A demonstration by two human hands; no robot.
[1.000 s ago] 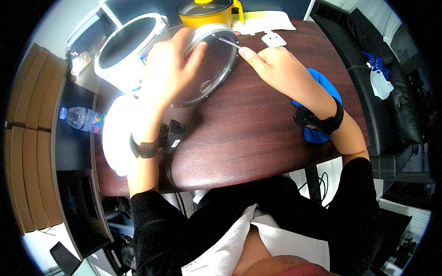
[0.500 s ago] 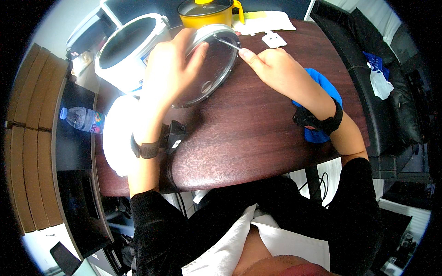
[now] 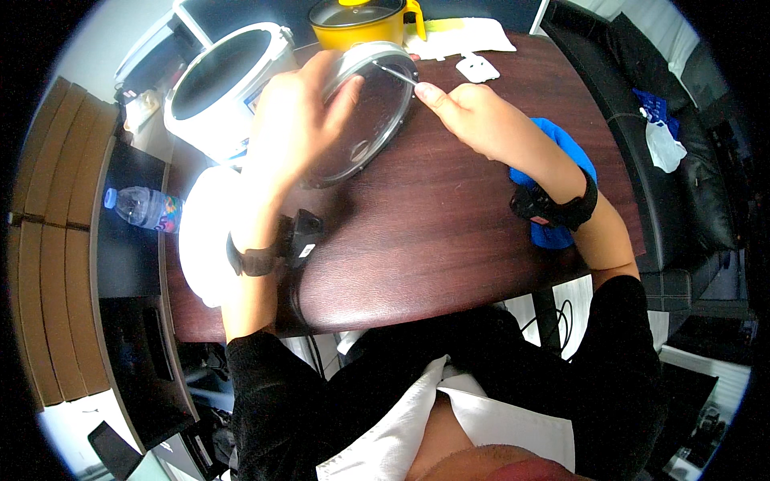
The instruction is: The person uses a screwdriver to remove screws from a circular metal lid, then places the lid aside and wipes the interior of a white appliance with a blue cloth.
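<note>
My left hand [image 3: 293, 120] grips the rim of a round lid [image 3: 381, 148], which has a pale edge and a dark, see-through middle. The lid is held tilted up above the table. In my right hand [image 3: 477, 112], pinched between thumb and fingers, is a slim metal tool [image 3: 399, 76], whose handle the hand hides. Its tip meets the inner side of the lid's upper rim. Beside my left hand stands a white pot-shaped appliance body [image 3: 233, 88] with a dark inside. A bright white rounded object [image 3: 204, 240] lies by my left wrist.
At the table's far edge is a yellow pot [image 3: 361, 32] with a lid. Near it lie a white sheet [image 3: 473, 36] and a small white piece [image 3: 477, 68]. A blue cloth [image 3: 553, 144] sits under my right forearm. Left stands a plastic bottle [image 3: 144, 208]; right, a black sofa [image 3: 650, 200].
Both hands stay almost where they were. The lid's tilt has shifted very slightly, and the tool's tip remains at its rim.
</note>
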